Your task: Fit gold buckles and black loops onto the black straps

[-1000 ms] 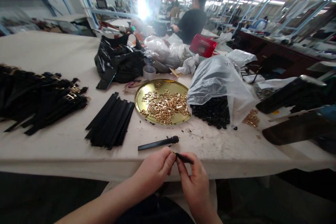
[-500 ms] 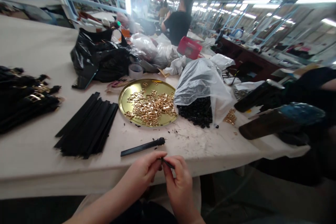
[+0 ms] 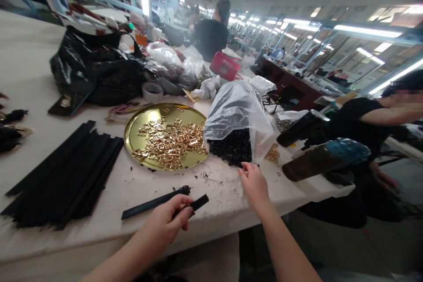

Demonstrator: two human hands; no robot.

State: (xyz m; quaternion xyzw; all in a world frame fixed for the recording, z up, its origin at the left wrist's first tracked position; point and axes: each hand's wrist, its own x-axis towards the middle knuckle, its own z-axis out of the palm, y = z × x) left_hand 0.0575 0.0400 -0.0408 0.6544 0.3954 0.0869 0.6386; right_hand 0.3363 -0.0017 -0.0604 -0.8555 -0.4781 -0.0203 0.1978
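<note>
My left hand is closed around a short black strap, whose flat end sticks out to the right past the fingers. Just beyond it lies another black strap with a thicker looped end. My right hand has reached out to the near edge of a pile of small black pieces spilling from a clear plastic bag. Its thumb and fingertips are pinched together by a dark bit, which is too small to make out. A gold round tray of gold buckles sits left of the pile.
A stack of black straps lies at left. Behind are a black plastic bag, a tape roll and a pink container. Two dark bottles lean at right. Co-workers are at the right and beyond the table.
My hands have come apart. The right has moved forward and right to the black pieces; the left keeps the strap, now more exposed. The view has shifted right.
</note>
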